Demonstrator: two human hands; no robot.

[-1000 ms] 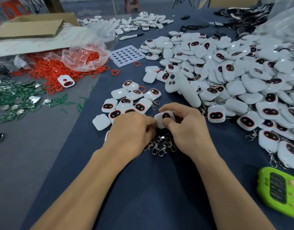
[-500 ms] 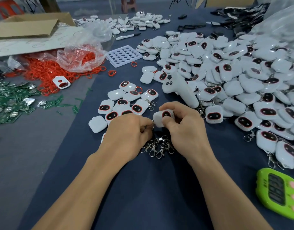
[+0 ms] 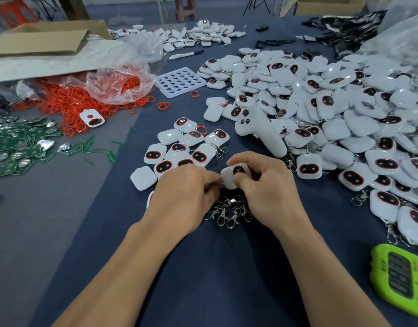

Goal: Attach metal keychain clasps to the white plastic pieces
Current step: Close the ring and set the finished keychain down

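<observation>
My right hand [image 3: 267, 187] grips a white plastic piece [image 3: 231, 174] with a dark red-rimmed window, held just above the dark blue cloth. My left hand [image 3: 186, 194] is curled at the piece's left lower corner, its fingertips pinching something small and metallic there; the clasp itself is mostly hidden. A small heap of loose metal keychain clasps [image 3: 229, 211] lies on the cloth right below and between both hands. A small group of white pieces [image 3: 179, 149] lies just beyond my left hand.
A big pile of white pieces [image 3: 345, 109] fills the right side, with a white handle-shaped tool [image 3: 262, 131] at its edge. Red rings [image 3: 68, 102] spill from a plastic bag at left, green circuit boards [image 3: 16, 142] beside them. A green timer [image 3: 401, 279] sits at lower right.
Both hands stay together on the same piece with only small finger shifts. The view has drifted slightly.
</observation>
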